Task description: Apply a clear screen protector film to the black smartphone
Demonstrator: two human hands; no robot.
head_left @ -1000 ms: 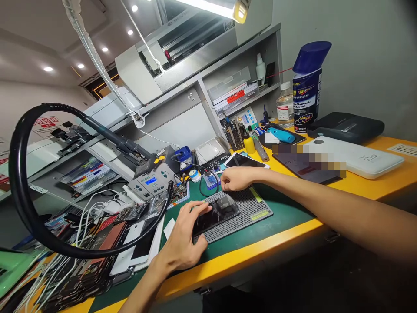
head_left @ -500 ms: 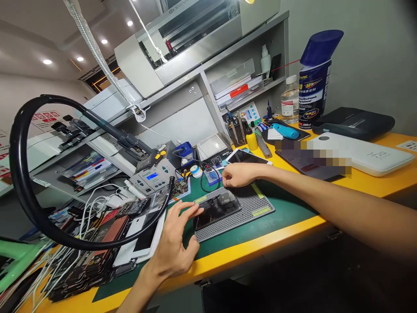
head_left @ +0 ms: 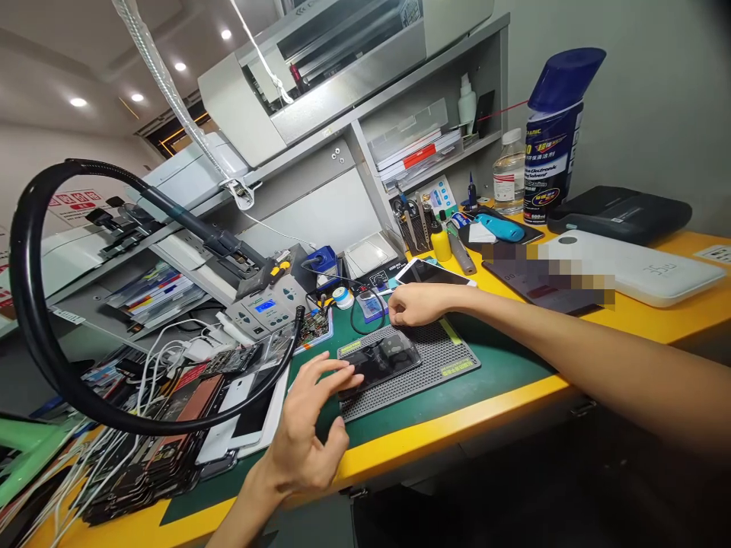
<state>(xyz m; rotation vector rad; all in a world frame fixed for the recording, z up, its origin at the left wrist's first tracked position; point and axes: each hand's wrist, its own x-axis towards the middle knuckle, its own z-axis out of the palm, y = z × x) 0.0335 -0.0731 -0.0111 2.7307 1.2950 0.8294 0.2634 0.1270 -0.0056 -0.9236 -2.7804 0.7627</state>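
Observation:
A black phone [head_left: 381, 359] lies screen-up on a grey perforated mat [head_left: 439, 364], which rests on the green bench mat. My left hand [head_left: 305, 434] is open with its fingers spread. Its fingertips reach the phone's near left end, and the thumb sits by the mat's front corner. My right hand [head_left: 416, 304] rests at the mat's far edge just beyond the phone, fingers curled shut. Whether they pinch anything small is not clear.
A black gooseneck hose [head_left: 34, 320] loops over the left of the bench above a soldering station [head_left: 263, 307], cables and stacked phone parts [head_left: 171, 449]. Behind the mat lie a white phone [head_left: 434, 272], a tool rack, bottles and a blue spray can [head_left: 551, 144]. The yellow bench edge [head_left: 457, 426] runs in front.
My left hand has come off the phone's body and drawn back to the left, fingers now spread with only the tips at its end. The right hand has hardly moved.

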